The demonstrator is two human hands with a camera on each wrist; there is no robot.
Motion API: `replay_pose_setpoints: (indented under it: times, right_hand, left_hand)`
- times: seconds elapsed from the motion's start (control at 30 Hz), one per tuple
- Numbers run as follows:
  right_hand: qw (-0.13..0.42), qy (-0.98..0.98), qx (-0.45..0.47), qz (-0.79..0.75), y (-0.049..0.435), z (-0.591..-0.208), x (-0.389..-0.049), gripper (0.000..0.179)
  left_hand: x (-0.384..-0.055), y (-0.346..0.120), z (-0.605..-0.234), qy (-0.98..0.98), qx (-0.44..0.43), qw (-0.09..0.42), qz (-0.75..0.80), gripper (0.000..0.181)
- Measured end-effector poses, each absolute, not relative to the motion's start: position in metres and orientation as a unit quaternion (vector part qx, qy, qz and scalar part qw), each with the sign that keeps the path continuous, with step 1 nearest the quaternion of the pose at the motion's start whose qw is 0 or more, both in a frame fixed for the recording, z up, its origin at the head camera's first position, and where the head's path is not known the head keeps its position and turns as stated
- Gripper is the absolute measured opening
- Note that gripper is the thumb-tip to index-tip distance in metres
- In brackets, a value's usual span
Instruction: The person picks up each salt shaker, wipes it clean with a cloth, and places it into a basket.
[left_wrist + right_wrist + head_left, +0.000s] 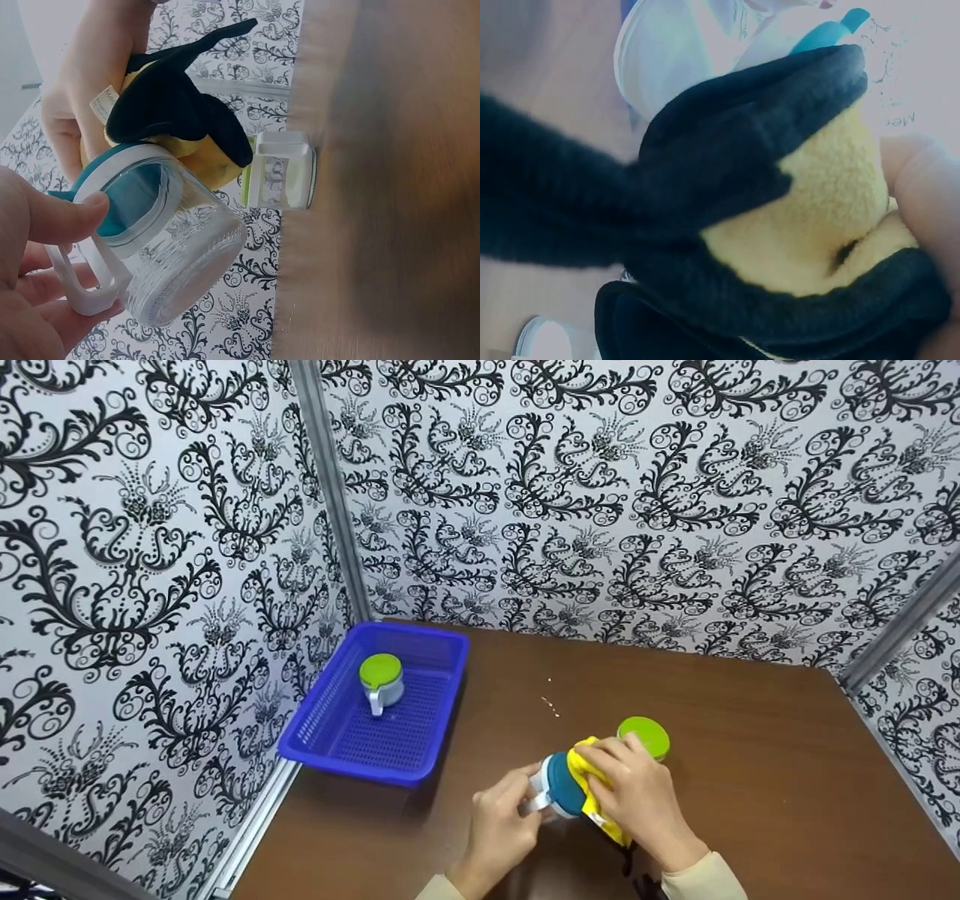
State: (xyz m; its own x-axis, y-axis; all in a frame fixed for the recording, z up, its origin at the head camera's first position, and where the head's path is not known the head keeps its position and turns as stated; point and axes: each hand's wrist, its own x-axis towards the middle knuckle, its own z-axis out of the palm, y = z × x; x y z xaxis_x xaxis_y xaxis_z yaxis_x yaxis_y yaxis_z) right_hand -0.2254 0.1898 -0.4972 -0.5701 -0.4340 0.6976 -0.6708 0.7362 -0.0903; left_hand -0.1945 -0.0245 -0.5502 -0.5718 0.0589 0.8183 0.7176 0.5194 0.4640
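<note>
My left hand [501, 821] grips a clear jar [187, 262] by its white handle [91, 289], thumb near the lid. The jar is tilted, its teal lid [564, 785] turned towards my right hand [641, 791]. That hand holds a bunched yellow cloth [583, 765] with black edging against the lid. In the right wrist view the cloth [832, 195] and its black border cover much of the jar. Just beyond my right hand, a jar with a green lid [646, 736] stands on the table, partly hidden by the fingers in the head view.
A blue plastic basket [352, 767] sits at the table's left, holding another green-lidded jar [381, 673] with a white handle. Small white specks [551, 705] lie on the brown table [750, 735]. Patterned walls [585, 510] enclose the back and sides.
</note>
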Motion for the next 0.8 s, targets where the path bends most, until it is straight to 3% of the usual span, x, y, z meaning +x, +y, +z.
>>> replay_pose_setpoints:
  times: [0.27, 0.8]
  right_hand:
    - [0.344, -0.845, 0.356, 0.203, 0.18, -0.486, -0.215, 0.038]
    - [0.328, -0.82, 0.39, 0.261, 0.173, -0.477, -0.209, 0.047]
  left_hand:
    - [-0.194, -0.019, -0.548, -0.767, -0.256, 0.412, -0.421, 0.039]
    - [-0.193, -0.017, -0.55, -0.768, -0.259, 0.406, -0.422, 0.04]
